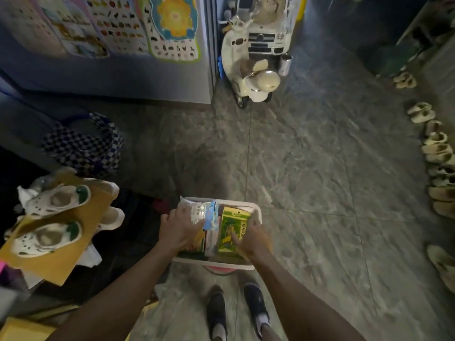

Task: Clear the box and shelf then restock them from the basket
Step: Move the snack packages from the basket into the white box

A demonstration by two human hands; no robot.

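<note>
A white basket [256,212] hangs in front of me above the floor, packed with upright packets. My left hand [179,227] grips its left side, fingers curled over a clear silvery packet [194,210]. My right hand [253,236] grips the right side, thumb lying on a green and yellow packet [232,226]. A light blue packet [210,215] stands between them. No box or shelf can be made out in the dim frame.
White clogs [54,200] lie on brown cardboard [73,244] at the left, with a checkered bag [83,146] behind. A cream toy scooter [251,77] and toy car stand ahead. Shoes [438,153] line the right wall. Marbled floor [307,168] lies between.
</note>
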